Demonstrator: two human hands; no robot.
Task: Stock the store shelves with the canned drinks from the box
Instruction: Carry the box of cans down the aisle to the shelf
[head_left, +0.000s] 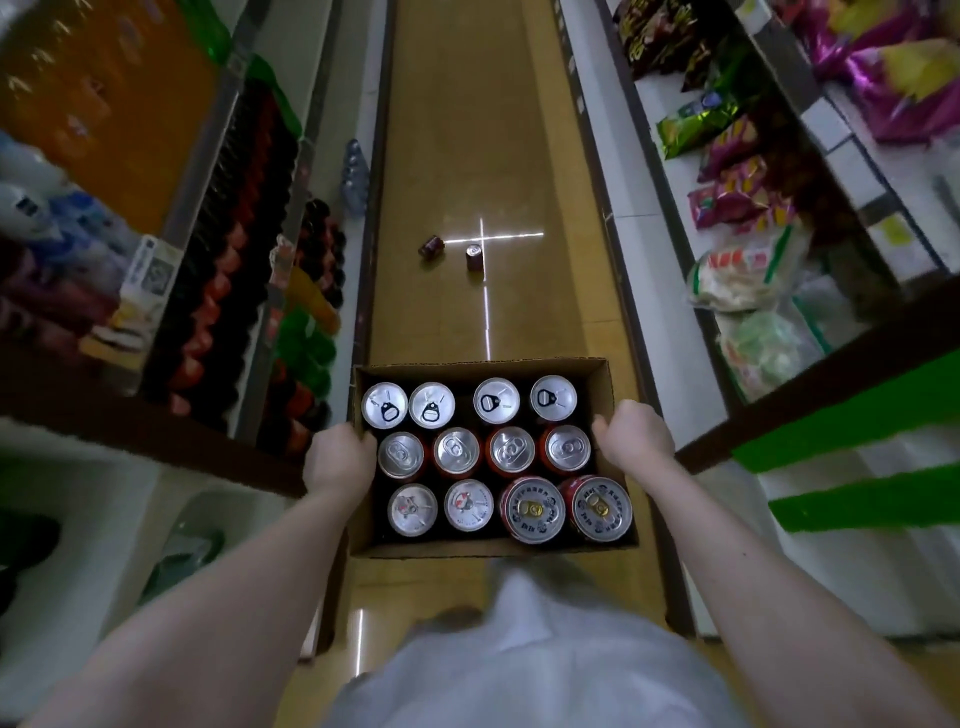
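Box (467, 548), cardboard, twelve upright cans (457, 452): carried mid-aisle between left hand (337, 457) and right hand (631, 436), each gripping one side wall. Drinks shelves (197, 197) lie leftward, nearer the left hand.

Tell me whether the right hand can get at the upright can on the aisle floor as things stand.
Probably not. The right hand grips the box, as does the left hand, and the upright can stands on the floor well beyond it.
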